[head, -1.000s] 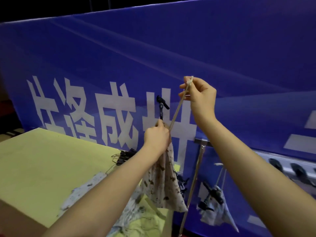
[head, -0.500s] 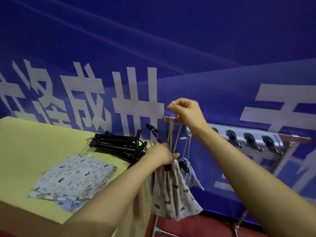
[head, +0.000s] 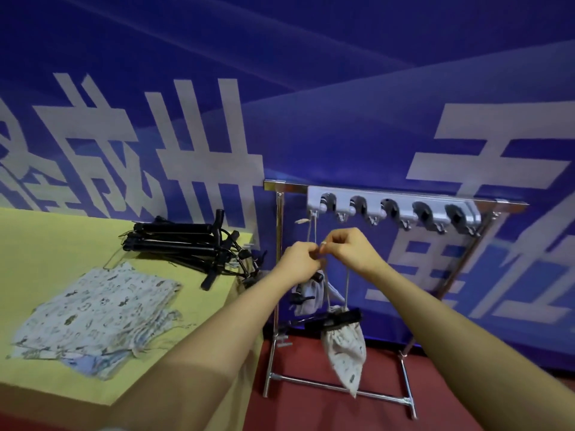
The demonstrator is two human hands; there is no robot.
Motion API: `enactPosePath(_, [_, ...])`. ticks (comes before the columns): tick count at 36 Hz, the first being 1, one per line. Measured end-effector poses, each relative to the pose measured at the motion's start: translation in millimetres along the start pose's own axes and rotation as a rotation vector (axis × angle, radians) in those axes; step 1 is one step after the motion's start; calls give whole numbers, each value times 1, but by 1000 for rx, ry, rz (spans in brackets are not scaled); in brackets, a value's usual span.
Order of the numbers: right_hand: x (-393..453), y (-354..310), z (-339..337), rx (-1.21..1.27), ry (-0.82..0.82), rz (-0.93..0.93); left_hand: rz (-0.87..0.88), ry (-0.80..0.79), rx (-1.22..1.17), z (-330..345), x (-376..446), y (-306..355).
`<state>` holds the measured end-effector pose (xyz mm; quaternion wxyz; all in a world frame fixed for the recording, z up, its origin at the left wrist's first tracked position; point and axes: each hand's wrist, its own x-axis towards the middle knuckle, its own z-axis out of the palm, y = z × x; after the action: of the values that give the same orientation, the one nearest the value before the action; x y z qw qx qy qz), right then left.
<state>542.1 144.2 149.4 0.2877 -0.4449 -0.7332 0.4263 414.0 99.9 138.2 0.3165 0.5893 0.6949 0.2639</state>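
The left hand (head: 299, 260) and right hand (head: 353, 248) meet knuckle to knuckle in front of the metal rack (head: 278, 275), just below its hook strip (head: 395, 200). The fingers of both are curled and pinch a pale cord (head: 347, 287). Two strands of that cord drop to a printed pouch (head: 343, 348), which hangs free inside the rack's frame, clear of both posts and above the bottom bar. A black clip (head: 337, 318) sticks out of its gathered mouth, pointing toward the rack's left post.

Behind the left hand a second pouch (head: 308, 295) hangs by its own cord from the leftmost hook, close to the left post. To the right of the hands the rack's frame is open through to the blue banner (head: 311, 88) behind it. Red floor (head: 311, 412) spreads under and in front of the rack's feet.

The worktop (head: 46, 244) stands left of the rack, its near corner edge just beside the left post.

The strip carries five hooks, and two pouches are at the rack. On the worktop lie one stack of printed cloth (head: 99, 309) and one pile of black hangers (head: 183, 244), too tangled to count.
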Motion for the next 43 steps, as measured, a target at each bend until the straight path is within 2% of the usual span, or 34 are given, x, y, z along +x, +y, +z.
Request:
enactPosePath(6, [14, 23, -15, -38, 61, 19, -45, -89, -239, 21, 32, -1])
enactPosePath(11, [38, 48, -32, -168, 110, 30, -59, -23, -355, 29, 64, -6])
enactPosePath(16, [64, 71, -40, -56, 223, 16, -32, -17, -385, 35, 97, -5])
enactPosePath(22, [109, 91, -39, -69, 301, -9, -43, 61, -371, 40, 140, -7])
enactPosePath(28, [130, 109, -32, -171, 265, 38, -92, 70, -243, 50, 174, -23])
enactPosePath(33, [127, 116, -29, -180, 176, 82, -39, 33, -80, 55, 175, -28])
enactPosePath(43, [101, 112, -22, -337, 172, 175, -10, 9, 67, 47, 154, -21])
